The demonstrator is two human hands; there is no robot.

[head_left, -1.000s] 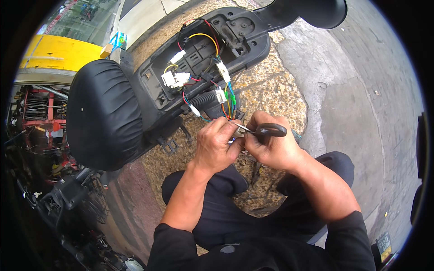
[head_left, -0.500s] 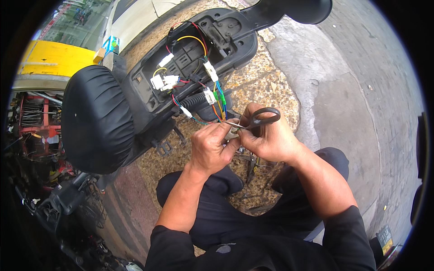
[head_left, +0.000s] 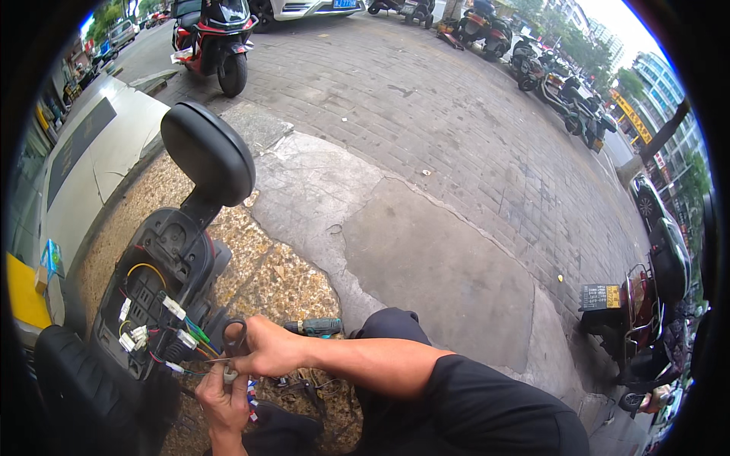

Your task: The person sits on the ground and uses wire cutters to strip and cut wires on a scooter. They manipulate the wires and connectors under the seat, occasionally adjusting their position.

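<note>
Black-handled scissors [head_left: 234, 336] are gripped in my right hand [head_left: 270, 348], with a finger loop standing up above the fist and the blades pointing left over the wires. Just below, my left hand [head_left: 219, 403] is closed in a pinch on a small whitish piece [head_left: 230, 375] at the end of the wires; its exact kind is too small to tell. Coloured wires [head_left: 202, 337] with white plug connectors [head_left: 173, 307] run from the opened scooter body [head_left: 141, 292] toward both hands. A black seat [head_left: 72, 380] lies tipped up beside the body.
A padded backrest [head_left: 209, 152] rises behind the scooter body. A teal and black power tool [head_left: 314, 327] lies beyond my right forearm. Loose tools [head_left: 308, 391] are on the ground between my legs. Parked scooters [head_left: 213, 45] and a white car [head_left: 312, 7] stand farther off.
The view has swung up and to the right, so the street now shows and the hands sit lower left. Both hands keep their hold by the wires.
</note>
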